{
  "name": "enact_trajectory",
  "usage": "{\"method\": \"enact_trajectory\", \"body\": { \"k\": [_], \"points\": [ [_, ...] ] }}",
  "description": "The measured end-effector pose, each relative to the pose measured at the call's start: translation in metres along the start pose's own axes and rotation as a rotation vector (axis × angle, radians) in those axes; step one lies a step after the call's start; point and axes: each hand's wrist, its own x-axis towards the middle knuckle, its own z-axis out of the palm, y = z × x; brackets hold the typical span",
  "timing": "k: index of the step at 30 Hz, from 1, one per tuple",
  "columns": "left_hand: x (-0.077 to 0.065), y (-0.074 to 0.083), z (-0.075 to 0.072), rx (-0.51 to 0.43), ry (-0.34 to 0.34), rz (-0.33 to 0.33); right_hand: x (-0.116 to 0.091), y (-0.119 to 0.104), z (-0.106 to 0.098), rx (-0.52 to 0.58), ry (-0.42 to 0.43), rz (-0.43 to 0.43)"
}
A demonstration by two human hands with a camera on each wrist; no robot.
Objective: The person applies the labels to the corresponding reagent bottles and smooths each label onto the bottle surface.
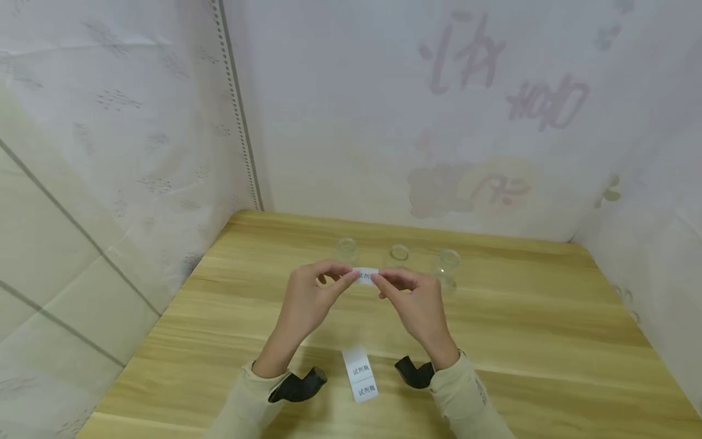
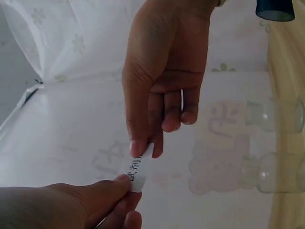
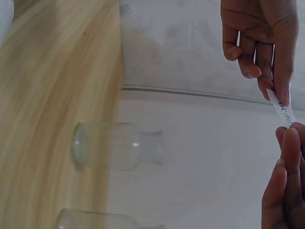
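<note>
A small white label with printed black characters is held up over the table, stretched between both hands. My left hand pinches its left end between thumb and index finger. At the other end, the thumb and fingertips of my right hand grip it the same way. The left wrist view shows the label bending slightly between the two hands. Below them on the table lies a white strip of labels bearing the same print. Behind the hands stand clear glass bottles, one at left, one in the middle and one at right.
The wooden table meets pale, patterned sheeting at the back and sides. Black mounts sit at the left wrist and right wrist. In the right wrist view, a bottle stands upright near the table's far edge.
</note>
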Motion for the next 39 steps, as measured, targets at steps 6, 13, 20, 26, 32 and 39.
{"method": "enact_trajectory", "body": {
  "k": [6,13,20,26,32,39],
  "points": [
    [0.018,-0.044,0.007,-0.006,0.012,-0.037,0.034,0.026,0.023,-0.006,-0.031,-0.005],
    [0.025,-0.086,0.020,-0.018,0.012,-0.104,0.052,0.056,0.044,-0.099,-0.058,0.035],
    [0.026,-0.117,0.032,-0.036,-0.025,-0.132,0.057,0.080,0.058,-0.118,-0.062,0.076],
    [0.026,-0.130,0.035,-0.080,-0.047,-0.142,0.062,0.092,0.062,-0.104,-0.078,0.076],
    [0.027,-0.138,0.038,-0.129,-0.069,-0.163,0.065,0.099,0.063,-0.082,-0.087,0.101],
    [0.027,-0.146,0.040,-0.141,-0.071,-0.138,0.066,0.105,0.064,-0.033,-0.103,0.118]
  ]
}}
